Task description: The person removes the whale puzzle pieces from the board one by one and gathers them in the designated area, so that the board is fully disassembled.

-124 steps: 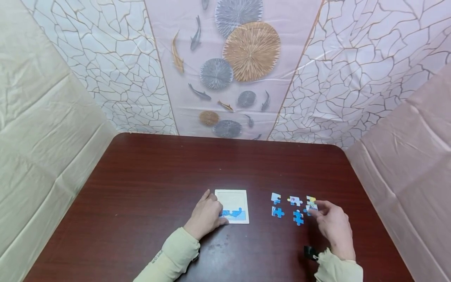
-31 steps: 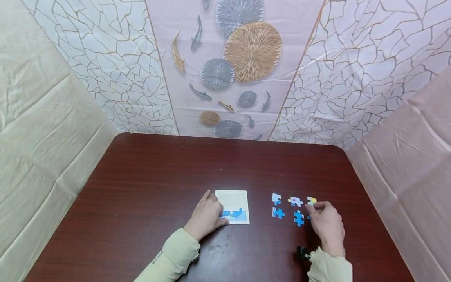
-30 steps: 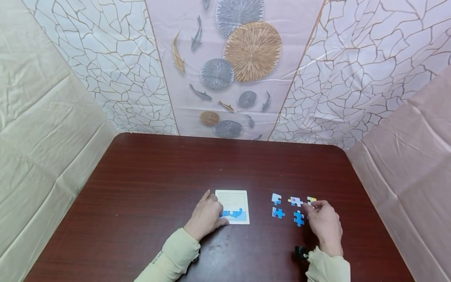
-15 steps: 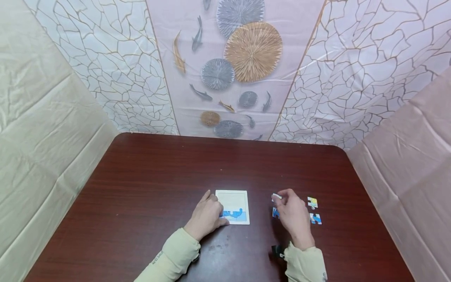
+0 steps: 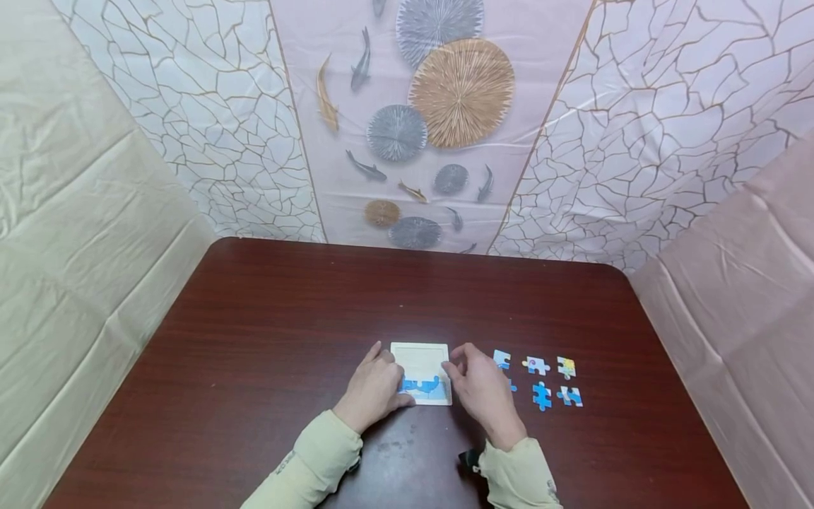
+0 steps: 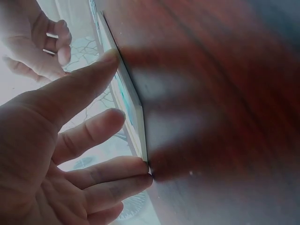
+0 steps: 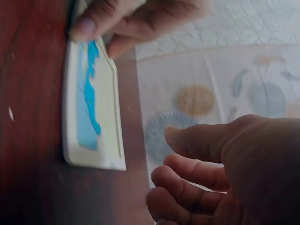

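Observation:
A square, cream puzzle tray (image 5: 422, 353) lies on the table, its near strip filled with blue pieces (image 5: 421, 386). My left hand (image 5: 374, 390) holds the tray's left side, thumb at the near edge and fingers along the far part, as the left wrist view shows. My right hand (image 5: 481, 387) hovers by the tray's right edge with fingers loosely bent. In the right wrist view nothing shows between its thumb and fingers. Right of it lie several loose jigsaw pieces: a white-and-blue one (image 5: 502, 358), a yellow one (image 5: 566, 367) and a blue one (image 5: 542, 396). A lower-left piece is partly hidden behind my right hand.
The dark red-brown table (image 5: 305, 304) reaches back to a patterned curtain (image 5: 413, 177). Pale cloth walls stand at the left (image 5: 95, 247) and right (image 5: 731, 297). A black wrist device (image 5: 469, 460) sits at my right cuff.
My right hand let go of a right-hand piece, passed over the other pieces, and moved left to the tray. The lower-right piece lies free in view. My left hand stays put.

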A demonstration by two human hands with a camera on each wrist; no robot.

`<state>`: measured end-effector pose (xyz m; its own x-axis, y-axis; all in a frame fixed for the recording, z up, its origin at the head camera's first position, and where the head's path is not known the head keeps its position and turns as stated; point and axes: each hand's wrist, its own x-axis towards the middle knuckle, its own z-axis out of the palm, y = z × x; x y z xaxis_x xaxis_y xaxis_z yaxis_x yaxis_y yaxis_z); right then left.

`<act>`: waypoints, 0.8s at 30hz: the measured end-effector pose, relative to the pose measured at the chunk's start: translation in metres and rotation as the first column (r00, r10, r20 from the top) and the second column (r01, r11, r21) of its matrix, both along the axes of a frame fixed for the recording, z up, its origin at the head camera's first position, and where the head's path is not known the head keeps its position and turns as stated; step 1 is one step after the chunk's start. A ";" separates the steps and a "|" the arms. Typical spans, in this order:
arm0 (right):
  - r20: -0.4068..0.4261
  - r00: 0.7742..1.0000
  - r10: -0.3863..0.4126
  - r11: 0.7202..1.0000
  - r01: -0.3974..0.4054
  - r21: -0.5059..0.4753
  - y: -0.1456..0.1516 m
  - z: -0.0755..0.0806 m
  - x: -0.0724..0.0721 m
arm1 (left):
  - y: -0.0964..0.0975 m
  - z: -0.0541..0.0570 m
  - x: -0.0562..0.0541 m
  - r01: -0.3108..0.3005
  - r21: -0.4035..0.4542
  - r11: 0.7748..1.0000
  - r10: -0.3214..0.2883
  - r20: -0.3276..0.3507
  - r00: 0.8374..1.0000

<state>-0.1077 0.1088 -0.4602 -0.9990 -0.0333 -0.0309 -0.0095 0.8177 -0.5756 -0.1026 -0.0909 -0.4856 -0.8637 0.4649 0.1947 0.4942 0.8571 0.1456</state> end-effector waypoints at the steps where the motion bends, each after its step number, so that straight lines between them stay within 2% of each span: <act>1: -0.002 1.000 0.022 1.000 -0.022 -0.005 -0.003 -0.001 0.000 | 0.000 0.000 0.000 -0.001 -0.003 1.000 0.001 -0.001 1.000; 6: -0.030 0.987 0.155 0.986 -0.157 -0.057 -0.016 -0.005 -0.001 | 0.000 0.000 -0.001 0.003 -0.002 1.000 -0.003 -0.010 1.000; 13: -0.093 0.934 0.345 0.935 -0.350 -0.048 -0.034 -0.014 -0.001 | 0.000 -0.003 0.000 0.001 0.005 1.000 0.000 -0.044 0.999; 17: -0.092 0.916 0.390 0.917 -0.396 -0.054 -0.039 -0.019 -0.001 | 0.000 -0.003 0.000 0.001 0.006 1.000 -0.001 -0.047 0.999; 24: -0.125 0.901 0.416 0.906 -0.422 -0.029 -0.042 -0.024 0.001 | 0.000 -0.002 0.000 -0.001 0.008 1.000 0.002 -0.035 0.999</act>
<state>-0.1068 0.0671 -0.4839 -0.8888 -0.4482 0.0954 -0.4123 0.6913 -0.5934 -0.1025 -0.0906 -0.4872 -0.8570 0.4619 0.2286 0.4978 0.8566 0.1356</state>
